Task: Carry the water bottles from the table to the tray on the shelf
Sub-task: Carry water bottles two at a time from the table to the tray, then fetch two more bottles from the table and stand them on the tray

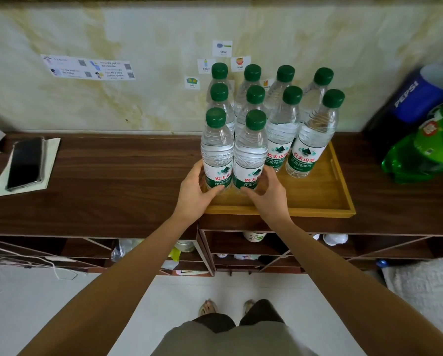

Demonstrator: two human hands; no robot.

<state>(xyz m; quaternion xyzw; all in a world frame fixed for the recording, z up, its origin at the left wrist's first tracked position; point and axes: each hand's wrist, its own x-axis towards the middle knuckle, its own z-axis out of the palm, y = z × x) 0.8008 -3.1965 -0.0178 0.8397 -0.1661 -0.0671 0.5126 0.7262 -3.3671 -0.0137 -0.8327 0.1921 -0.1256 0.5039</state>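
Several clear water bottles with green caps stand upright in a wooden tray [325, 199] on the dark shelf top. My left hand [194, 194] grips the base of the front left bottle [216, 147]. My right hand [267, 195] grips the base of the bottle beside it [251, 150]. Both held bottles stand at the tray's front left corner, touching each other. The tray's front right part is bare wood.
A phone [25, 163] lies on a cloth at the left of the shelf top [112, 181]. A Pepsi bottle [415, 98] and a green soda bottle [425, 150] lean at the right. Open compartments with small items lie below.
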